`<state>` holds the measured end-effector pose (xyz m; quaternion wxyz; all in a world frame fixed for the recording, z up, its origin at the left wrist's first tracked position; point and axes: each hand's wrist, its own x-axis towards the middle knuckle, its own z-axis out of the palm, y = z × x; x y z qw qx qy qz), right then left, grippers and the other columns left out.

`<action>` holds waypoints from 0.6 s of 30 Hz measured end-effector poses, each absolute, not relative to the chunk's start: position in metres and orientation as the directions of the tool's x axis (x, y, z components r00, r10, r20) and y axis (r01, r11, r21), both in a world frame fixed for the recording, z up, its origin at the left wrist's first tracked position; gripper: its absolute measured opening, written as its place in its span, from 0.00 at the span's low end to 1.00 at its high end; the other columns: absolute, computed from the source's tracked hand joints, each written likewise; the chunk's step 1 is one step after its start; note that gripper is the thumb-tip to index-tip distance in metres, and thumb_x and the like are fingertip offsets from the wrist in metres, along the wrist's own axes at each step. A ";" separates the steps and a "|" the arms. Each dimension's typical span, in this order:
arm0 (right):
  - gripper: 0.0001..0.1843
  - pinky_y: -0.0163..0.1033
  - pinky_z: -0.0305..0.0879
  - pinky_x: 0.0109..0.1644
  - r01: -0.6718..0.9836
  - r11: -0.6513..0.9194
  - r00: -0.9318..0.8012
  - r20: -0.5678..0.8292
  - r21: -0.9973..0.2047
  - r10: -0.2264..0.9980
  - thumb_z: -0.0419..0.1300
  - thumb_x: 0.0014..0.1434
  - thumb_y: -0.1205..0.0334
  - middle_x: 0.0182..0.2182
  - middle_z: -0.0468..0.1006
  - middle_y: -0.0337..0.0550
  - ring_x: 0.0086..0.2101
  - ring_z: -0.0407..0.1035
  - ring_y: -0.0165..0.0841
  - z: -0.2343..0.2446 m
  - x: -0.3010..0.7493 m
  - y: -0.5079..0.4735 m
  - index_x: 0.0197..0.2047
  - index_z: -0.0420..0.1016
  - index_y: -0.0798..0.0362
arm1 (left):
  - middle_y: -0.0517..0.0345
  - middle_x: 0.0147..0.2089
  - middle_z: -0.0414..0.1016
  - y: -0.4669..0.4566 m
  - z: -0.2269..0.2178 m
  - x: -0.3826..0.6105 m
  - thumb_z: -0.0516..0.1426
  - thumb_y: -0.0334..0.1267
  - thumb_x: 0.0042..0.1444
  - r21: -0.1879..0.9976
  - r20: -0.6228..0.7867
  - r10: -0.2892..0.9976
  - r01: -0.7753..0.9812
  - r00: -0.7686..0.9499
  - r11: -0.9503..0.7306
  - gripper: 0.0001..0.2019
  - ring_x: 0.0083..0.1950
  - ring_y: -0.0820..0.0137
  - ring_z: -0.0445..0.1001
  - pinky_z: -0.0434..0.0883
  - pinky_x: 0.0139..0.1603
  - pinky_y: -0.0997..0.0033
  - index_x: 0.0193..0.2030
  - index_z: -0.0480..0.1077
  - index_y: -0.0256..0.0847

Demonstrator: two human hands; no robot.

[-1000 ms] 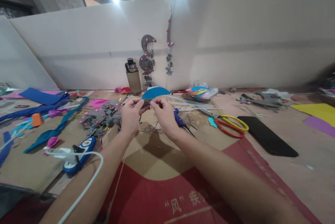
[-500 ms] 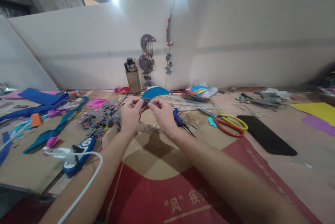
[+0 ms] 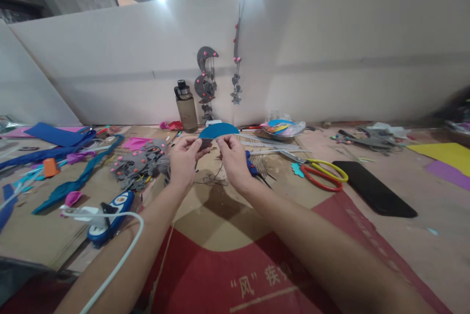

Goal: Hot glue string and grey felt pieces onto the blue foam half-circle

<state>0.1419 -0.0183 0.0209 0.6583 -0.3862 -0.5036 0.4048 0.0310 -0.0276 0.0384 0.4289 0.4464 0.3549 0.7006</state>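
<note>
Above the cardboard, my left hand [image 3: 184,160] is closed on a small dark grey felt piece [image 3: 207,143], pinched between thumb and fingers. My right hand [image 3: 234,161] sits just to its right with thumb and fingertips pinched together on a thin grey thread [image 3: 220,169]. The thread hangs below the right hand into a loose tangle on the cardboard. Behind the hands lies a blue half-round piece [image 3: 219,130]. Close to my right hand is a blue glue gun [image 3: 251,163], partly hidden by it.
Grey felt pieces with pink dots [image 3: 137,165] are heaped at left, near a blue power strip [image 3: 112,218] with a white cable. Scissors [image 3: 323,174] and a black phone [image 3: 372,188] lie right. A bottle [image 3: 187,108] stands behind; grey felt hangings [image 3: 205,77] are on the wall.
My right hand has moved slightly right, away from my left hand, widening the gap between the fingertips. More of the grey felt piece shows in my left hand.
</note>
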 end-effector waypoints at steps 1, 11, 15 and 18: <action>0.11 0.34 0.58 0.33 -0.151 0.373 0.170 0.347 -0.916 0.922 0.53 0.55 0.54 0.27 0.68 0.36 0.27 0.59 0.27 0.020 0.142 -0.018 0.31 0.67 0.52 | 0.56 0.33 0.76 -0.028 0.038 0.031 0.62 0.36 0.45 0.881 0.319 0.919 -0.286 -0.232 -0.378 0.08 0.33 0.71 0.77 0.76 0.36 0.69 0.31 0.71 0.36; 0.12 0.33 0.56 0.30 -0.138 0.366 0.166 0.343 -0.920 0.925 0.57 0.52 0.52 0.24 0.68 0.35 0.25 0.58 0.26 0.024 0.144 -0.018 0.31 0.70 0.54 | 0.57 0.32 0.75 -0.031 0.043 0.034 0.63 0.37 0.42 0.883 0.274 0.934 -0.325 -0.232 -0.339 0.10 0.33 0.69 0.77 0.76 0.35 0.69 0.30 0.69 0.36; 0.11 0.33 0.57 0.30 -0.176 0.346 0.146 0.323 -0.922 0.935 0.57 0.51 0.53 0.24 0.69 0.35 0.24 0.58 0.26 0.026 0.144 -0.017 0.30 0.69 0.53 | 0.58 0.31 0.75 -0.033 0.044 0.034 0.63 0.36 0.41 0.889 0.248 0.942 -0.333 -0.224 -0.313 0.09 0.33 0.70 0.77 0.76 0.35 0.69 0.29 0.69 0.36; 0.11 0.33 0.57 0.29 -0.206 0.328 0.116 0.310 -0.922 0.944 0.57 0.50 0.53 0.24 0.69 0.35 0.24 0.59 0.26 0.026 0.144 -0.016 0.29 0.68 0.53 | 0.58 0.31 0.75 -0.033 0.044 0.033 0.63 0.36 0.41 0.892 0.228 0.949 -0.344 -0.216 -0.292 0.09 0.33 0.70 0.77 0.76 0.37 0.67 0.29 0.69 0.37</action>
